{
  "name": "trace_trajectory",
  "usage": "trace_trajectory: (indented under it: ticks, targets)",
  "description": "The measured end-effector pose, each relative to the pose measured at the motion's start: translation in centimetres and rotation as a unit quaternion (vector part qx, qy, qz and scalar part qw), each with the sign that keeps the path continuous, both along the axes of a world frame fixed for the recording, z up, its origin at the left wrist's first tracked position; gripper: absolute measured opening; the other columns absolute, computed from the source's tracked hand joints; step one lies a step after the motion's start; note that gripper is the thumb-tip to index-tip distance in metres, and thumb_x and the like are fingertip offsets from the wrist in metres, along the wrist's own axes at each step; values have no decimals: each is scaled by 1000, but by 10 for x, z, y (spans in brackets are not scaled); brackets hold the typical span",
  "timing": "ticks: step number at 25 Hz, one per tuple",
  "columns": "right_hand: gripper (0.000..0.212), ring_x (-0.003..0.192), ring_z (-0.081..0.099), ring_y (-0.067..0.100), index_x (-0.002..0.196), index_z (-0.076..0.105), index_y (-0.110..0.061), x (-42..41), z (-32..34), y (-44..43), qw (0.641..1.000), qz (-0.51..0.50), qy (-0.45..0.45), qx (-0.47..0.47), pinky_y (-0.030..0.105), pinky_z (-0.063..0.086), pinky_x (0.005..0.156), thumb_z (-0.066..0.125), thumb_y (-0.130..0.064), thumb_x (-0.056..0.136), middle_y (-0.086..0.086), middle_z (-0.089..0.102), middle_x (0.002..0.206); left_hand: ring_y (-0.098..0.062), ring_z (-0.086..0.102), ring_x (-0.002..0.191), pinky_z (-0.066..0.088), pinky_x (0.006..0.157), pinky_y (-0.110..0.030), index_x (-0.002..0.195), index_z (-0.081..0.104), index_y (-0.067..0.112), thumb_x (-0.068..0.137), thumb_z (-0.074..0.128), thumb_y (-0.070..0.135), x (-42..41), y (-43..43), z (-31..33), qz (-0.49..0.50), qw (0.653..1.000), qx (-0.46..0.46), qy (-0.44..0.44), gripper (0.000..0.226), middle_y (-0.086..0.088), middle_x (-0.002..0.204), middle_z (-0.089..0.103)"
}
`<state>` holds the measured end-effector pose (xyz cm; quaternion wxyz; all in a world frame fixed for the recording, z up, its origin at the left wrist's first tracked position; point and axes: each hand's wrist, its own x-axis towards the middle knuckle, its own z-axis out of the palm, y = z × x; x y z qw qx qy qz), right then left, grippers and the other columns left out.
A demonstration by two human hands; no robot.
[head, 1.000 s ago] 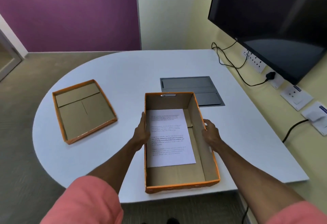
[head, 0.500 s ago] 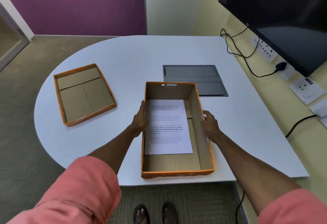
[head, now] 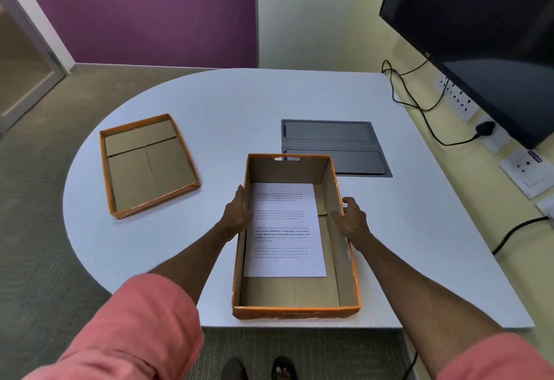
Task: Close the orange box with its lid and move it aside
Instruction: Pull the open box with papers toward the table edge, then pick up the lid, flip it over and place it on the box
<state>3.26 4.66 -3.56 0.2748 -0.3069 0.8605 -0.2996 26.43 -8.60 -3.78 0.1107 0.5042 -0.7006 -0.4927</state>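
The orange box [head: 295, 238] is sitting open at the near edge of the counter [head: 239, 103], with a printed sheet [head: 284, 229] lying flat on its floor. The left hand [head: 238, 214] is pressing flat against the box's left wall, fingers together. The right hand [head: 350, 219] is cupping the right wall, its fingers curling over the rim. Neither is pinching anything. The lid [head: 148, 165] is lying upside down, well apart to the left.

The near end of the box is resting right at the counter's front edge, so any pull toward the body is likely risking a tip onto the floor. The walls look like thin cardboard, and squeezing them could be bowing them inward, which would make the lid catch on a corner. The lid also needs flipping. Lowering it skewed might be jamming one side. The loose sheet could be sliding if the box tilts.
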Motion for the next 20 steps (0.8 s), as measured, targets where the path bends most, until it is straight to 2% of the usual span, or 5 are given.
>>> trace_trajectory:
  ticks: [3, 5, 9, 13, 20]
  targets:
    - [54, 127, 47, 40, 137, 37, 1, 5, 11, -18, 994, 22, 104, 7, 44, 42, 102, 55, -27, 95, 25, 47, 139, -31, 21, 147, 22, 118, -38, 153, 11, 5, 94, 53, 13, -2, -7, 14, 6, 996, -78, -33, 73, -15, 161, 18]
    - [52, 128, 45, 37, 132, 44, 0, 13, 23, -34, 977, 66, 203, -12, 46, 38, 107, 52, -36, 95, 21, 49, 137, -28, 17, 149, 16, 120, -36, 152, 13, 2, 95, 51, 18, -1, -10, 22, -4, 991, -125, -51, 70, -15, 161, 17]
    - [53, 125, 46, 31, 130, 47, -6, 37, 45, -70, 914, 191, 355, -42, 45, 35, 107, 41, -46, 96, 13, 53, 132, -25, 9, 151, 14, 120, -51, 153, 10, 10, 98, 43, 37, 10, -18, 30, -14, 977, -178, -118, 70, -9, 163, 10]
    - [60, 143, 28, 29, 144, 34, -8, 71, 60, -109, 895, 270, 353, -45, 49, 22, 116, 36, -47, 98, 15, 36, 151, -26, 8, 150, 10, 118, -52, 153, 9, 13, 99, 39, 41, 33, -33, 42, 12, 959, -219, -178, 69, -8, 163, 6]
    - [65, 150, 10, 25, 152, 19, -13, 142, 55, -182, 874, 351, 330, -58, 44, 4, 122, 29, -49, 99, 12, 18, 161, -27, 13, 149, 12, 118, -56, 152, 14, 14, 97, 40, 45, 102, -82, 55, 69, 942, -249, -213, 68, -8, 163, 12]
